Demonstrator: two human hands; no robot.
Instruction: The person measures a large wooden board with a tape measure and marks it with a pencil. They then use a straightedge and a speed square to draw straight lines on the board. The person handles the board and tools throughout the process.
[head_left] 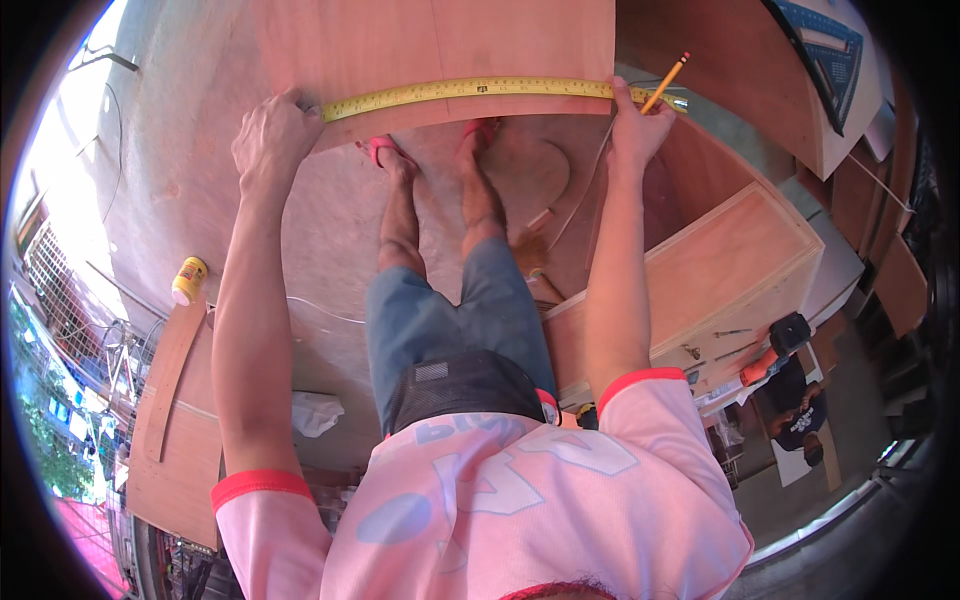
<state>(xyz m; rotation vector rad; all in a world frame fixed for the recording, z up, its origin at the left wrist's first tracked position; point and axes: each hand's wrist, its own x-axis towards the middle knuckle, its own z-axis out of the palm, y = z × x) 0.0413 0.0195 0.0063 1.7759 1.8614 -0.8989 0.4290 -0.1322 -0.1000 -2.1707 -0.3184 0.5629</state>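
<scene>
A yellow tape measure (470, 92) stretches across the near end of a light wooden panel (440, 40). My left hand (275, 137) is closed around the tape's left end; any case there is hidden by the fingers. At the panel's right corner, my right hand (638, 130) pinches a yellow pencil (667, 82), tilted with its eraser end up. The right thumb lies against the tape, whose free end sticks out past this hand. Both arms reach forward, and the tape bows slightly.
My legs and red sandals (384, 152) stand below the panel's edge. On the right is a wooden cabinet box (720, 265), bearing small tools and a cordless drill (789, 333). A yellow bottle (189, 280) stands left; a blue square (826, 60) lies far right. Another person (800, 415) is at lower right.
</scene>
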